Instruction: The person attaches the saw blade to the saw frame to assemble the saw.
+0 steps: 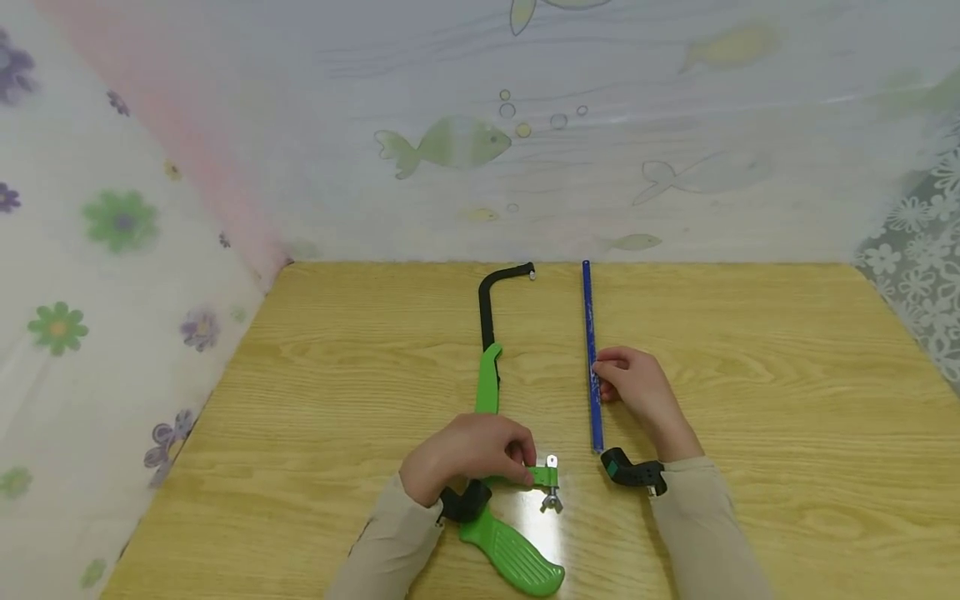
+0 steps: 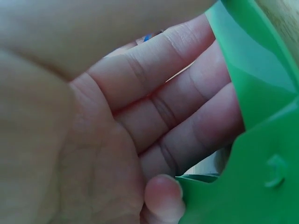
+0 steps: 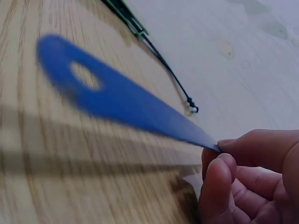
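A hacksaw frame [image 1: 488, 387] with a green body, green handle [image 1: 525, 560] and black curved front bar [image 1: 486, 312] lies lengthwise on the table. My left hand [image 1: 480, 446] grips its green lower part; the left wrist view shows fingers curled against the green frame [image 2: 254, 70]. Beside those fingers, a silver wing nut [image 1: 552, 503] hangs below the metal blade holder [image 1: 552, 462]. To the right, my right hand [image 1: 637, 387] pinches a blue hacksaw blade [image 1: 588, 325] near its middle, between thumb and fingers. In the right wrist view the blade [image 3: 126, 105] shows a hole at its near end, above its shadow.
The wood-grain table [image 1: 360, 333] extends to both sides of the tools. A pale curtain printed with fish [image 1: 465, 142] hangs along the back edge, and a flowered one [image 1: 123, 221] along the left. Each wrist carries a black camera mount [image 1: 630, 471].
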Available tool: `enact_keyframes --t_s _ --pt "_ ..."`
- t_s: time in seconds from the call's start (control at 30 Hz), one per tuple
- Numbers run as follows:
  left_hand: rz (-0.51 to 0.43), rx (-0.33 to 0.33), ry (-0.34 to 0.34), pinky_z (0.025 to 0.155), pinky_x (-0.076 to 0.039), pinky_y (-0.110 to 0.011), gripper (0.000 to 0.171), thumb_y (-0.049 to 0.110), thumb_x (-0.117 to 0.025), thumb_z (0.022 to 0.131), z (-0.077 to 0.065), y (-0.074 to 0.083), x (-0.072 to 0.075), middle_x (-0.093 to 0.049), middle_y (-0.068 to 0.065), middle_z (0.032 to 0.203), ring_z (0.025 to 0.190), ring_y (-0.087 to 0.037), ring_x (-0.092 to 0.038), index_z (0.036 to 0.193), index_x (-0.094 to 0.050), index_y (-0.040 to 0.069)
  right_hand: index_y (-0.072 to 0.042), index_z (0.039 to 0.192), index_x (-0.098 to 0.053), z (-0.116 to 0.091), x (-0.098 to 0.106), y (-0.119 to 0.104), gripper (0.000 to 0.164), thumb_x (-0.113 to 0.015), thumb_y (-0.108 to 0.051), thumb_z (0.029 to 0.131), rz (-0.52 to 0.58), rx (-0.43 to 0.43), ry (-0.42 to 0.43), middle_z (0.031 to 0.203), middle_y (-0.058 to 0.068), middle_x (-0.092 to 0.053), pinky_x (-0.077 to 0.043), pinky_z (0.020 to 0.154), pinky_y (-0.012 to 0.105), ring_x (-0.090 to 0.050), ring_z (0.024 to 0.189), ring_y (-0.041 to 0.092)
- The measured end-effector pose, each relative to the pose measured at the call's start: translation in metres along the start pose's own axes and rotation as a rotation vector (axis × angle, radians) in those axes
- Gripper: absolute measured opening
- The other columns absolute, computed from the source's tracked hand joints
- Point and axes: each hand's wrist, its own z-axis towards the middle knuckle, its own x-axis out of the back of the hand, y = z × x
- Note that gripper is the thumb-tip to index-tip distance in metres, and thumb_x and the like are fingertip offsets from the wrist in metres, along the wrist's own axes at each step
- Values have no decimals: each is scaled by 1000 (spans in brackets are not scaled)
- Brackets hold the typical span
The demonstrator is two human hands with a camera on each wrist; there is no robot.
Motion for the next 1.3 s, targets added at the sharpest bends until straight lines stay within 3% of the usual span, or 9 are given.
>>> enact_keyframes --t_s 0.27,0.43,0.57,0.7,1.3 --pt "-2 8 5 58 -37 -23 12 38 -69 74 -3 0 0 -53 17 69 61 0 -48 77 -60 32 0 118 -51 0 -13 0 32 -52 -18 90 29 40 -7 90 13 -59 -49 57 31 -53 60 17" --pt "19 6 4 58 -37 -22 13 39 -69 73 -2 0 0 -53 18 68 61 0 -48 76 -59 33 -1 115 -53 -1 -22 -1 29 -53 -17 90 62 45 -15 77 10 -56 -45 50 29 -48 54 16" --pt "28 5 5 57 -37 -23 13 40 -69 73 1 1 0 -53 18 68 60 1 -49 76 -59 33 -4 113 -55 -1 -23 -2 29 -54 -20 89 19 52 -22 72 8 -54 -40 47 27 -46 52 15" --pt "24 8 2 57 -37 -23 12 40 -69 73 2 1 1 -53 18 67 60 0 -49 76 -59 33 -5 114 -56 1 -27 -2 31 -54 -24 89 -35 75 -42 71 7 -55 -39 47 27 -45 51 15" --pt "27 -1 -11 59 -38 -22 11 39 -68 75 4 -1 1 -53 18 69 62 0 -49 78 -59 33 -7 112 -58 -1 -31 -6 29 -55 -24 88 -45 65 -64 71 7 -55 -39 48 26 -45 52 14"
